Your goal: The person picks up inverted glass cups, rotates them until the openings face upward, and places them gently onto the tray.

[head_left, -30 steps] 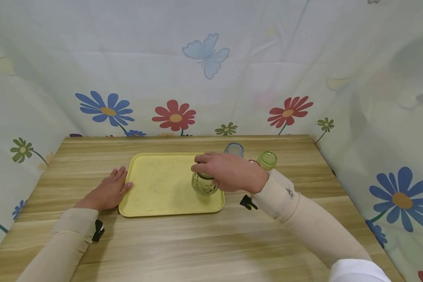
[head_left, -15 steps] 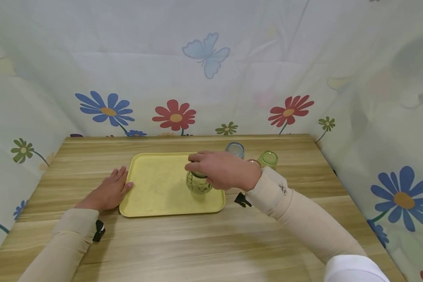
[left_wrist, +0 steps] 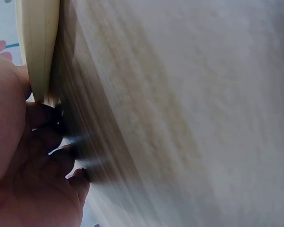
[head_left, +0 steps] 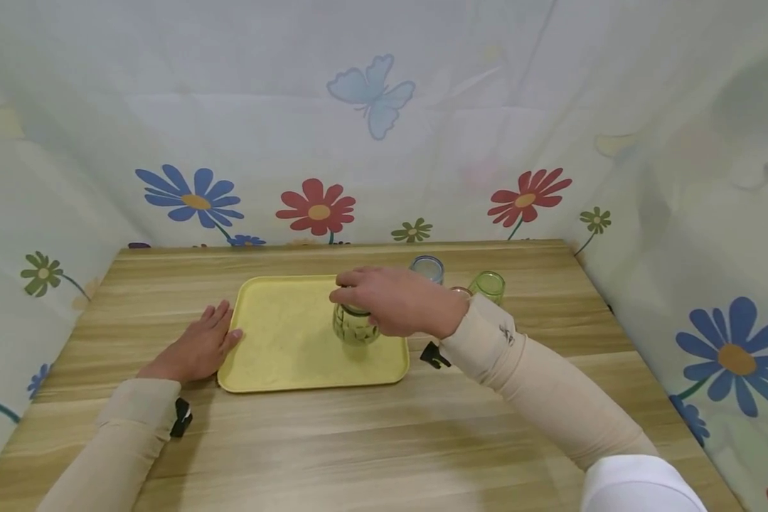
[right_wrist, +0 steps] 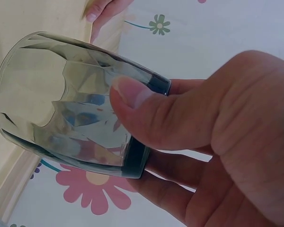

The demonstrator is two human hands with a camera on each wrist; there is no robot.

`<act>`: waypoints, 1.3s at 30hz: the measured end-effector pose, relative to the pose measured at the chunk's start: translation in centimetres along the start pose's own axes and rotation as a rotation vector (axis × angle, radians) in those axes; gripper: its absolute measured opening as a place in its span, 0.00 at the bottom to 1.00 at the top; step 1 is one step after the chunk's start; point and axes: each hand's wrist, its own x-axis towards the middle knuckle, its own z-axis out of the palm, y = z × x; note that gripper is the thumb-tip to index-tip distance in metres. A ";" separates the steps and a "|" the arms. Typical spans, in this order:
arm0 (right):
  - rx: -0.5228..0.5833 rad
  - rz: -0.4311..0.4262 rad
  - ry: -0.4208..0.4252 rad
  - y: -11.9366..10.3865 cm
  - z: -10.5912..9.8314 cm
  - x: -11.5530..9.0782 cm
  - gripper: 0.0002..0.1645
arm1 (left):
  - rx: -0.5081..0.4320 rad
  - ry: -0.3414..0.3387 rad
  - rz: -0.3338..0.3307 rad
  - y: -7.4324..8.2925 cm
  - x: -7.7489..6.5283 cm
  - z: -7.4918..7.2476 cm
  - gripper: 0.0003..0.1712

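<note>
My right hand (head_left: pixel 397 300) grips a smoky grey-green drinking glass (head_left: pixel 355 327) over the right half of a yellow tray (head_left: pixel 281 334). Seen from the right wrist, the glass (right_wrist: pixel 80 109) has its thick base towards the palm, with the thumb on one side and fingers on the other; its rim faces the tray, so it is upside down. My left hand (head_left: pixel 198 345) rests at the tray's left edge, fingers extended on the table and thumb touching the rim. In the left wrist view the tray edge (left_wrist: pixel 38 42) passes beside the thumb.
Behind the right hand, a blue-tinted glass (head_left: pixel 427 269), a green glass (head_left: pixel 488 284) and a partly hidden pinkish glass (head_left: pixel 461 291) stand right of the tray. The wooden table (head_left: pixel 333 441) meets a flower-printed cloth backdrop (head_left: pixel 243 128) at its back and sides.
The right hand has moved a little left and slightly back over the tray, carrying the smoky glass. The left hand and tray have stayed in place.
</note>
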 end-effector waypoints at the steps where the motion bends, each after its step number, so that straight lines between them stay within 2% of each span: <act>1: 0.000 0.003 -0.002 0.1 -0.1 0.0 0.36 | 0.002 0.003 0.005 0.0 0.1 -0.1 0.41; 9: 0.011 0.008 0.009 0.2 -0.6 0.5 0.37 | -0.011 -0.010 -0.010 0.3 0.5 -0.8 0.42; 22: -0.023 0.002 0.004 -0.3 -0.2 1.1 0.37 | -0.022 0.008 -0.005 0.4 -0.2 -0.1 0.40; 28: -0.026 0.018 -0.017 -0.3 -0.4 1.2 0.37 | -0.020 0.018 -0.003 0.5 -0.4 -0.2 0.40; 39: -0.005 0.008 -0.003 0.0 -0.2 1.9 0.36 | -0.015 0.026 -0.003 0.5 -0.3 -0.2 0.39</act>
